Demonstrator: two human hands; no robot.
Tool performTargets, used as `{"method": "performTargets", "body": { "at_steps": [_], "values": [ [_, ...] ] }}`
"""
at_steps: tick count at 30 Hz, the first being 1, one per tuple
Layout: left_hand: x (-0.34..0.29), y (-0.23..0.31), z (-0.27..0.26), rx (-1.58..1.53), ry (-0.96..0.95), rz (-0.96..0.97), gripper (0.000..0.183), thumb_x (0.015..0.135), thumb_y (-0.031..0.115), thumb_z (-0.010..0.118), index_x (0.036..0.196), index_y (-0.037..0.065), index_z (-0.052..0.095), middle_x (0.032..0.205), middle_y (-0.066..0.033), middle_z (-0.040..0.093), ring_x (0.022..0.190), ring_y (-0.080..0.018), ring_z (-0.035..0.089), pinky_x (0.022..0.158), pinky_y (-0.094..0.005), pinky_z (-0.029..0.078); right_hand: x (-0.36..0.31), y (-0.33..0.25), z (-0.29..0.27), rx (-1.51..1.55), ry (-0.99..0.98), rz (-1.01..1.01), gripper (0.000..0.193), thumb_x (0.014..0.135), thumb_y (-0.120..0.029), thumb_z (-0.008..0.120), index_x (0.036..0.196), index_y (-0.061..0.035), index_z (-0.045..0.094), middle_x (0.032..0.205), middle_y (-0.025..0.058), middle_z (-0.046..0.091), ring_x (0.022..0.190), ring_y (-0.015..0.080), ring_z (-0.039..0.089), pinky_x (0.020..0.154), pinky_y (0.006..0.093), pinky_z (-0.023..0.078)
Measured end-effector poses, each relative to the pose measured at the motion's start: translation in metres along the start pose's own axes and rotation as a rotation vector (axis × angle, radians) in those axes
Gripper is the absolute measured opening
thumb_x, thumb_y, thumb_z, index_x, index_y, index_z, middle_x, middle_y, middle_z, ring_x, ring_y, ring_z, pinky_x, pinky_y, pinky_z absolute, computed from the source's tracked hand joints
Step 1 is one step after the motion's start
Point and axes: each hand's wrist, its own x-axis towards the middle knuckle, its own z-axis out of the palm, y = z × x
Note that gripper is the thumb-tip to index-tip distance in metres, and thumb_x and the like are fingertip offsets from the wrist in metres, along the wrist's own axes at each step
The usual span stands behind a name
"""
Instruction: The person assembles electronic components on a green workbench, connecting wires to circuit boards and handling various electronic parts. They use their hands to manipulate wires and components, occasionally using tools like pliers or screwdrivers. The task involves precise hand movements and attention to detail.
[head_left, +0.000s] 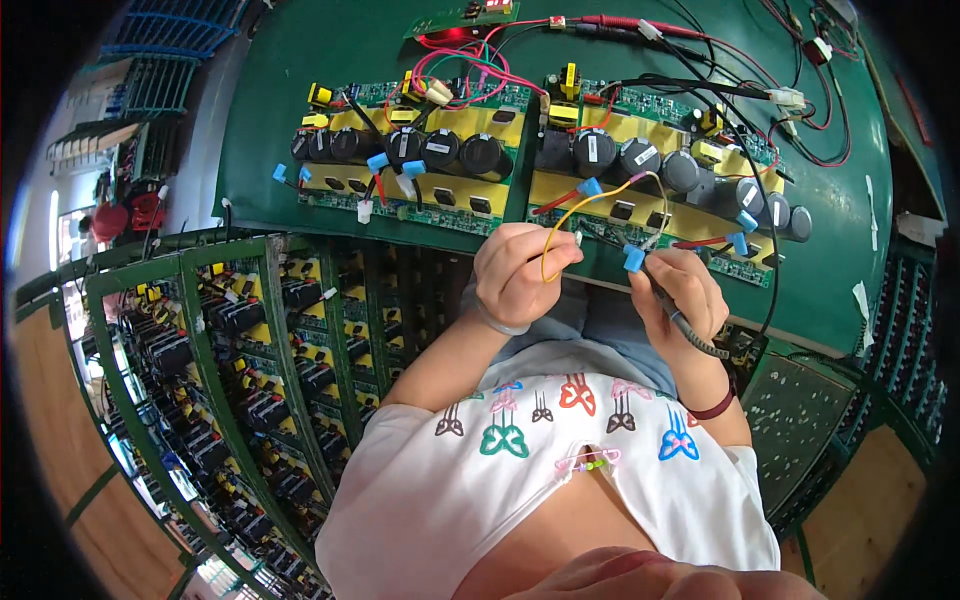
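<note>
Left hand [522, 278] and right hand [684, 298] loosely curled

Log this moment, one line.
left hand: holding yellow wire | right hand: at blue connector | circuit boards: side by side, green table

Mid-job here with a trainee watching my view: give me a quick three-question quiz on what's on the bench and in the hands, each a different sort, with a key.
1. Fill in the blank: the wire that arches up beside the left hand is coloured ____ there.
2. Multiple choice: what is at the fingertips of the right hand?
A) a blue connector
B) a screwdriver
C) a pair of pliers
3. True or false: a red light glows at the small green board beyond the large circuit boards.

Key: 1. yellow; 2. A; 3. true.
</note>
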Motion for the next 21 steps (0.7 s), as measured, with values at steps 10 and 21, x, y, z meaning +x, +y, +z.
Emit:
{"method": "performTargets", "body": {
  "at_steps": [10, 21],
  "values": [
    [0.0009, 0.0005, 0.0019, 0.049, 0.013, 0.017, 0.028, 0.068, -0.005, 0.079, 0.09, 0.009, 0.066, 0.092, -0.0052, 0.069, 0.079, -0.0223, 0.066, 0.066, -0.0312, 0.055, 0.0011, 0.0007, 0.0001, 0.021, -0.004, -0.004, 0.03, 0.073, 0.001, 0.082, 0.093, -0.0004, 0.061, 0.082, 0.0144, 0.066, 0.064, 0.0282, 0.065, 0.054, 0.0329, 0.052],
    [0.0007, -0.0002, -0.002, 0.058, -0.031, 0.062, 0.025, 0.071, -0.001, 0.082, 0.09, 0.007, 0.067, 0.098, -0.0035, 0.071, 0.081, -0.0216, 0.065, 0.066, -0.0307, 0.054, -0.0008, 0.0012, 0.0004, 0.022, 0.001, 0.006, 0.029, 0.073, 0.001, 0.082, 0.093, -0.0005, 0.061, 0.083, 0.0146, 0.067, 0.065, 0.0281, 0.065, 0.055, 0.033, 0.052]
  ]
}}
